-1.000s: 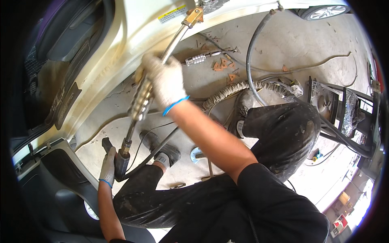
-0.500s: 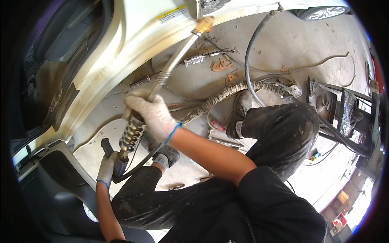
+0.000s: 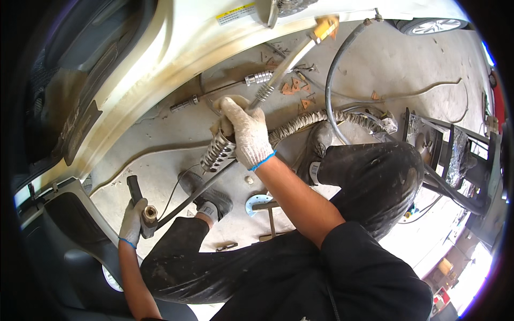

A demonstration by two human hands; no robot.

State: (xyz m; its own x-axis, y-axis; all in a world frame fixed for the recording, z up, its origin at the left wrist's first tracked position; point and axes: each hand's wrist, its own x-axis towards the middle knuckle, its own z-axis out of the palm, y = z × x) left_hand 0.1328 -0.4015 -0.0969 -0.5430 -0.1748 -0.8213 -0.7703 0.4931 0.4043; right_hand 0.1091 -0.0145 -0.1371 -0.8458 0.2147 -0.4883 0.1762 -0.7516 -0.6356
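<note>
My left hand (image 3: 132, 221), in a pale knit glove, is closed around a black welding gun (image 3: 148, 226) with a round brass-coloured socket and a thick cable. My gloved right hand (image 3: 244, 131) grips a slide hammer (image 3: 287, 68). Its rod carries a small coil spring and ends in a copper-coloured tip close to the car's white sill. Below that hand the ridged, silvery metal weight (image 3: 218, 152) hangs tilted, apart from the gun's socket. A second slide hammer (image 3: 225, 87) lies on the floor beyond my right hand.
The white car body (image 3: 160, 69) arches along the left and top, its open door (image 3: 80, 214) at lower left. Several rusty triangular plates (image 3: 293, 85) lie on the floor. A wrapped cable bundle (image 3: 300, 123) and a grey hose (image 3: 331, 80) run near my feet. A metal frame (image 3: 450, 144) stands right.
The slide hammer has come off the gun's socket. My right hand has moved it up and to the right, while my left hand with the gun has shifted slightly left.
</note>
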